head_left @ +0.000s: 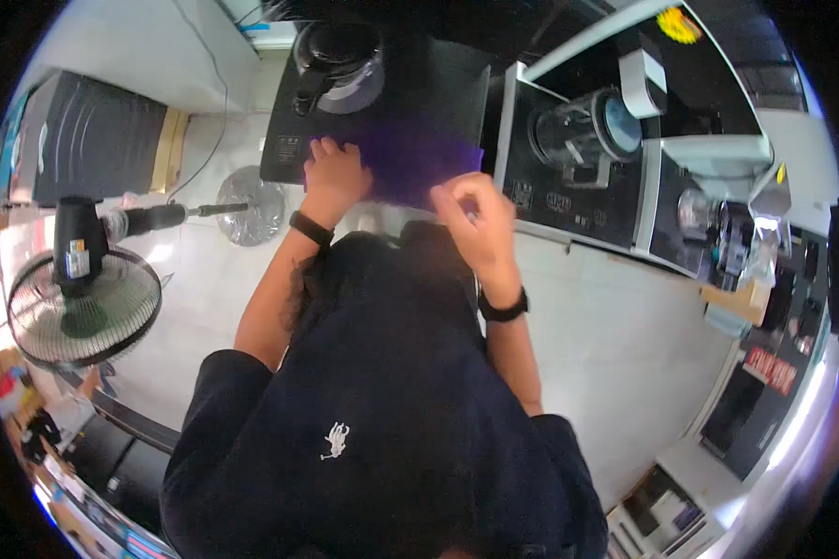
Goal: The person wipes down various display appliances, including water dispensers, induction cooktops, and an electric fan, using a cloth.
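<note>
A purple cloth lies along the near edge of a black panel with a glossy top. My left hand rests on the cloth's left part, fingers apart and pointing away from me. At the cloth's near right corner, my right hand is curled, thumb and fingertips pinched together at the cloth; the exact grip is partly hidden. A glass kettle with a black lid and handle stands on the panel, beyond my left hand.
To the right, a glass jar lies on a black cooktop beside a white-framed shelf. A black fan stands at left, near a round clear plastic-looking item on the floor. A dark cabinet is behind it.
</note>
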